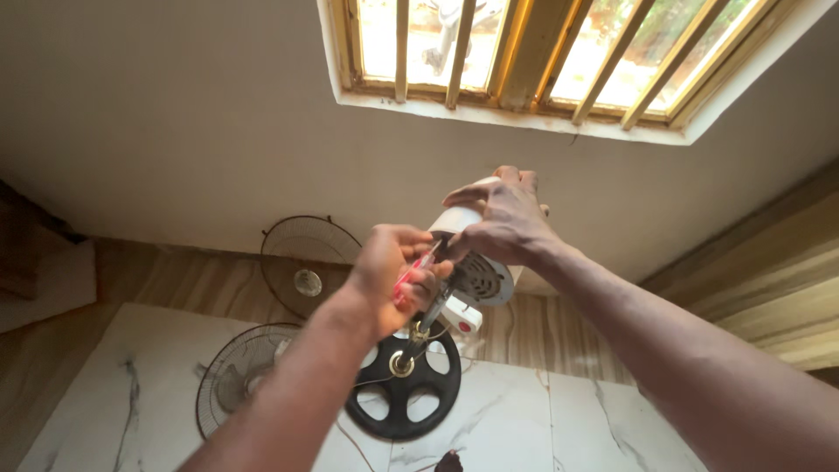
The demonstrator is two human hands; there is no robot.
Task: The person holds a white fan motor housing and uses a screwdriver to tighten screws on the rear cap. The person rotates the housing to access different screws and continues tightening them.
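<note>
Centrally, right hand [505, 218] clasped over white fan motor housing [479, 278], left hand [395, 275] beside it pinching red screwdriver [416, 269], black round base [404, 380] below the housing.

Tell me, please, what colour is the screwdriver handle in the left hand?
Translucent red, seen in the head view: the screwdriver handle sits in the left hand.

White fan motor housing [476, 262], red-handled screwdriver [412, 271], black round base [404, 389], white marbled floor [524, 419]
</note>
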